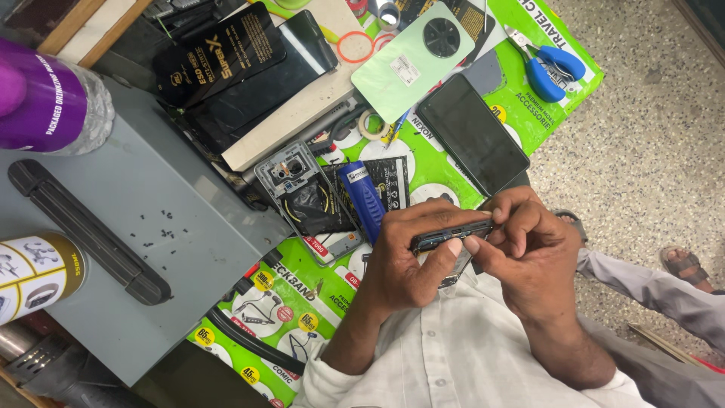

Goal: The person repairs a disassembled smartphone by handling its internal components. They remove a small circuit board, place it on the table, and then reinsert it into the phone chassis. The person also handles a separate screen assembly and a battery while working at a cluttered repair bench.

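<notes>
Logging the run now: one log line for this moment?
left hand: grips dark phone | right hand: fingertips on phone's top edge | opened phone body: on green mat

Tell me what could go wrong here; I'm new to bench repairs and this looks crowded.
1. The tiny black screws lie loose on the grey metal case lid; a knock could scatter them.
2. Both hands, left and right, pinch the dark slim phone edge-on above the lap; a slip might drop it.
</notes>
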